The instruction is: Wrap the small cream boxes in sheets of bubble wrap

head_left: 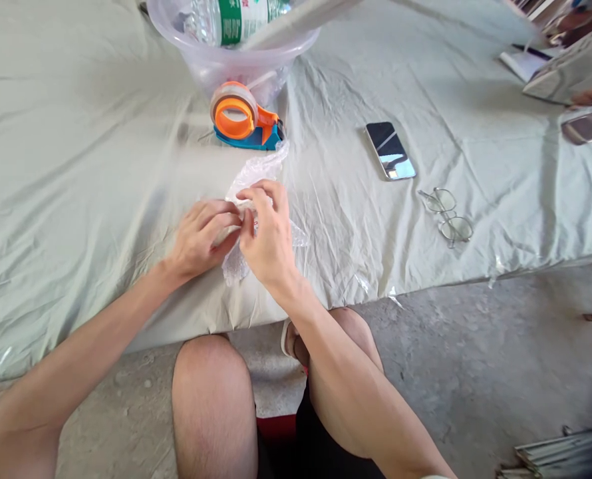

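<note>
Both hands meet just above the near edge of the table (76, 166), forearms reaching in from below and angled toward each other. The left hand (201, 236) lies palm down, fingers curled inward, its fingertips pinched on a crumpled piece of clear plastic wrap (256, 174). The right hand (267, 229) stands more upright, wrist cocked, thumb and fingers closed on the same wrap right beside the left fingertips. The wrap lies on the pale cloth between and under the hands, one end trailing toward an orange and blue tape dispenser (245, 118) just beyond. Behind that sits a clear plastic basin (211, 56) holding a bottle (233, 18) with a green-and-white label; its writing is too small to read. To the right lie a phone (390, 150) and a pair of glasses (445, 214).
</note>
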### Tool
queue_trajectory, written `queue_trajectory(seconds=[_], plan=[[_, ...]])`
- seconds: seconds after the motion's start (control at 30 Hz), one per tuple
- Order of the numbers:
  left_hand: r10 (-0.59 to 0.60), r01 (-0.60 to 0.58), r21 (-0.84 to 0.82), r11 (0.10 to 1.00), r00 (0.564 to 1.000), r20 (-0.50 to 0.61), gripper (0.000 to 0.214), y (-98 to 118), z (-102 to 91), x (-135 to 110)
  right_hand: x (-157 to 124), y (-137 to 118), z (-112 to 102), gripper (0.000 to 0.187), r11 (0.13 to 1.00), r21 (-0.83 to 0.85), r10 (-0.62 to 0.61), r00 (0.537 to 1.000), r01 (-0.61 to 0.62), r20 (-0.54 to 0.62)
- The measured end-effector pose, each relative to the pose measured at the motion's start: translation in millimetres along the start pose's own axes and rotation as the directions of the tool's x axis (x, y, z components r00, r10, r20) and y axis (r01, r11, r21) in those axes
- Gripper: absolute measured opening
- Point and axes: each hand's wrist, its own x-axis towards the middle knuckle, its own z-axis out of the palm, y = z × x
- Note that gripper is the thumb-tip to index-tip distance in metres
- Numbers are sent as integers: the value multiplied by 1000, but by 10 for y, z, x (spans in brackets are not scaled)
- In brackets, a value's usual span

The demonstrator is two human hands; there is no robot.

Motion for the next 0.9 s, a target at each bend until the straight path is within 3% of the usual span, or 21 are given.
queue_trajectory(seconds=[0.1,0.4,0.6,0.77,0.9], plan=[[18,-22,19,1000,985,173,27,37,-25,4,39,-4,-47,36,989,106,104,993,-98,-54],[-40,33,63,998,992,120,34,-25,-50,-7,61,-18,-102,42,963,67,264,964,-260,-45],[-250,239,85,967,956,156,42,-26,-32,9,29,79,-44,25,978,45,197,973,-204,120],[-356,341,109,934,918,174,49,-54,-48,11,51,135,-64,40,997,-33,71,942,-64,329],[-410,394,185,900,910,61,54,-163,-3,-37,51,126,-85,66,990,-101,131,913,-99,386]])
